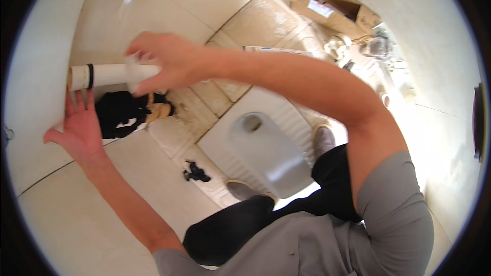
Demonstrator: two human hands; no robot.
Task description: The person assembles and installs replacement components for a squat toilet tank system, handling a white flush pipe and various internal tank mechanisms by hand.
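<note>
A white pipe [113, 75] with a black ring [91, 76] around it runs out from a white smooth-sided fixture [36, 56] at the left. Beneath the pipe, near the black ring, my left hand [82, 128] is open, palm up, fingers stretched toward the pipe; I cannot tell if they touch it. My right hand [176, 64], blurred, is at the pipe's right part, fingers and thumb curved around a whitish, see-through ring-like thing [135, 74]. That thing overlaps the pipe in view; its exact kind is unclear, and the hand hides the pipe's right end.
Below the pipe lies a black cloth or bag [116, 115] with tan pieces beside it. A small black object [196, 172] rests on the tiles. Between my shoes is a squat toilet [266, 148]. An open cardboard box [325, 13] and a printed white pipe [279, 50] lie farther back.
</note>
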